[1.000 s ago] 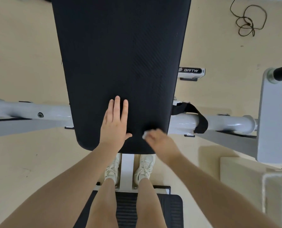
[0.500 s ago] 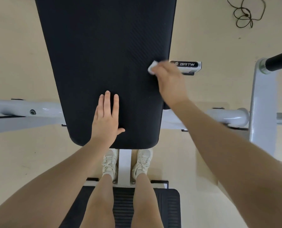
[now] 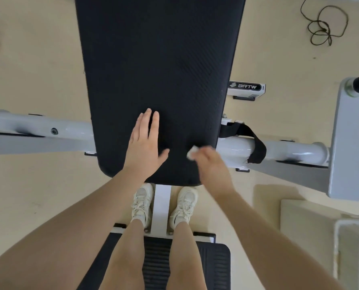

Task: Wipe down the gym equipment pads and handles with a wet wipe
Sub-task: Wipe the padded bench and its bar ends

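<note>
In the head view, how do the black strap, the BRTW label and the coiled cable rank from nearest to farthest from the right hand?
Measured from the right hand, which holds the wet wipe on the black pad:
1. Black strap, just to its right, looped around the white tube.
2. BRTW label, farther ahead, beside the pad's right edge.
3. Coiled cable, farthest, on the floor at the upper right.
</note>
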`<state>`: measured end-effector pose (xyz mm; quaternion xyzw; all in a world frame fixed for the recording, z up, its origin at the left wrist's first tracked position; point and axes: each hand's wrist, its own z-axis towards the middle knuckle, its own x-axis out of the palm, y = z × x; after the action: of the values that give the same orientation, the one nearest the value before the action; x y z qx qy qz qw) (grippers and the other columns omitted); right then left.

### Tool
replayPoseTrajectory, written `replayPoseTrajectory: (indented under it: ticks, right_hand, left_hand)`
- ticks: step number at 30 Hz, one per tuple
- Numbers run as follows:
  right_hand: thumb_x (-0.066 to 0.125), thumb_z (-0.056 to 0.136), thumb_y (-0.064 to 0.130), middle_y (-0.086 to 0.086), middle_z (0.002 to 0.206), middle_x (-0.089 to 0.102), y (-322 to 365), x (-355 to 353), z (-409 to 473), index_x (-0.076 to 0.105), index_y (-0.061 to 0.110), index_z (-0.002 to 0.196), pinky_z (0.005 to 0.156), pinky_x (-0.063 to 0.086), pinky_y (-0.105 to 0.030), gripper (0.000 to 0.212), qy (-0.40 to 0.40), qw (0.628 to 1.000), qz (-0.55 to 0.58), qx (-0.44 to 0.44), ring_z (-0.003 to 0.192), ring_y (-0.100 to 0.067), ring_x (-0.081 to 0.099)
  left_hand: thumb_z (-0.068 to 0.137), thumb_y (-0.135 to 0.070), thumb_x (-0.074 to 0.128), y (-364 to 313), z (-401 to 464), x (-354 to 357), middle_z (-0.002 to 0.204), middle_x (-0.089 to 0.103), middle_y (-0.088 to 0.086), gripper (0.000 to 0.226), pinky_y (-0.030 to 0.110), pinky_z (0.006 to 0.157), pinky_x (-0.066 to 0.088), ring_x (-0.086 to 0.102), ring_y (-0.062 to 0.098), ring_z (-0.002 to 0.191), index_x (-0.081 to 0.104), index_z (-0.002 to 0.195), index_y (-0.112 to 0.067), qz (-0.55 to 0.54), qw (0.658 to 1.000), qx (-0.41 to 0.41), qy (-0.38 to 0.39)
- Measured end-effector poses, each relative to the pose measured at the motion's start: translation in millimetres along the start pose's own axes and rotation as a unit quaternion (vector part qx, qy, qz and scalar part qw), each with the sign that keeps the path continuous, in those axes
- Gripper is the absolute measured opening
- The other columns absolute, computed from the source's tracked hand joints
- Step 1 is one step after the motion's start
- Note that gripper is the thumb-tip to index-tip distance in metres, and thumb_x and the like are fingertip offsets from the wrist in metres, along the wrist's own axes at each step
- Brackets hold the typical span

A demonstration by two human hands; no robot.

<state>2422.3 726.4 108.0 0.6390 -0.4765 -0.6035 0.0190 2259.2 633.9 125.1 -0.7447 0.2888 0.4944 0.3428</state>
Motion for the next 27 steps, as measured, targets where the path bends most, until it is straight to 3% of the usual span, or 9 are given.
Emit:
replayPoseTrajectory:
  ticks: [3,6,8,11,14,17,20,24,27]
  right_hand:
    - [0.054,0.079,-0.009,-0.02,0.098,0.059,22,-34,60,0.065,0.002,0.1,0.07,0.046,-0.032,0.026,-0.182,0.982,-0.026,-0.03,0.086,-0.036,0.057]
    - [0.052,0.077,-0.013,-0.021,0.097,0.059,43,-31,96,0.063,0.0,0.101,0.064,0.037,-0.03,0.03,-0.211,0.977,-0.043,0.008,0.082,-0.039,0.057]
    - [0.056,0.072,-0.013,-0.019,0.089,0.06,62,-6,97,0.064,0.001,0.095,0.059,0.041,-0.03,0.029,-0.215,0.975,-0.05,0.003,0.076,-0.037,0.057]
    - [0.055,0.072,-0.006,-0.015,0.083,0.061,89,52,72,0.065,0.004,0.095,0.056,0.05,-0.031,0.027,-0.148,0.983,-0.087,-0.067,0.071,-0.032,0.059]
    - [0.053,0.076,-0.009,-0.017,0.101,0.06,111,99,43,0.059,-0.002,0.112,0.068,0.055,-0.038,0.037,0.024,0.987,-0.114,-0.109,0.089,-0.033,0.058]
    - [0.044,0.082,-0.013,-0.013,0.112,0.051,130,106,36,0.054,0.003,0.116,0.079,0.047,-0.035,0.039,0.197,0.971,-0.111,-0.072,0.104,-0.027,0.049]
    - [0.042,0.082,-0.013,-0.005,0.102,0.049,154,73,52,0.058,0.01,0.105,0.069,0.038,-0.028,0.036,0.194,0.976,-0.085,-0.042,0.09,-0.025,0.05]
    - [0.04,0.093,0.0,-0.004,0.11,0.053,182,-3,78,0.064,0.015,0.109,0.081,0.043,-0.026,0.032,0.112,0.99,-0.084,0.001,0.098,-0.023,0.055]
    - [0.038,0.097,0.007,-0.004,0.115,0.053,202,-55,93,0.064,0.016,0.114,0.086,0.044,-0.026,0.032,0.129,0.989,-0.046,0.064,0.103,-0.021,0.054]
  left_hand:
    - [0.086,-0.022,0.06,14,-11,-8,0.156,0.008,0.015,0.081,0.039,0.116,0.013,0.009,0.031,0.145,0.012,0.148,-0.007,-0.112,0.989,-0.081,-0.058]
    - [0.089,-0.013,0.054,32,-18,-12,0.158,0.0,0.011,0.076,0.034,0.116,0.01,0.003,0.026,0.146,0.008,0.148,-0.009,-0.191,0.964,-0.17,-0.07]
    - [0.089,-0.008,0.049,44,-20,-14,0.158,-0.004,0.009,0.074,0.029,0.115,0.006,-0.001,0.024,0.146,0.005,0.149,-0.01,-0.239,0.947,-0.205,-0.071]
    - [0.089,-0.001,0.045,60,-22,-18,0.157,-0.005,0.011,0.073,0.025,0.113,0.002,-0.002,0.023,0.146,0.004,0.148,-0.008,-0.281,0.935,-0.206,-0.07]
    - [0.088,0.001,0.043,77,-26,-25,0.157,-0.006,0.01,0.073,0.022,0.111,0.002,-0.002,0.023,0.145,0.003,0.148,-0.01,-0.295,0.934,-0.193,-0.057]
    - [0.09,0.0,0.042,96,-34,-40,0.157,-0.005,0.006,0.071,0.025,0.113,0.007,-0.002,0.02,0.145,0.004,0.149,-0.013,-0.302,0.932,-0.198,-0.037]
    - [0.091,-0.001,0.041,114,-42,-65,0.158,-0.001,0.006,0.066,0.031,0.115,0.011,0.0,0.022,0.145,0.009,0.148,-0.012,-0.308,0.93,-0.202,-0.019]
    - [0.093,-0.004,0.041,131,-47,-117,0.157,0.006,0.009,0.059,0.032,0.115,0.014,0.007,0.024,0.145,0.017,0.147,-0.01,-0.29,0.939,-0.185,0.01]
    - [0.093,-0.005,0.041,133,-43,-162,0.154,0.019,0.009,0.053,0.03,0.112,0.02,0.02,0.023,0.141,0.026,0.144,-0.01,-0.29,0.946,-0.147,0.012]
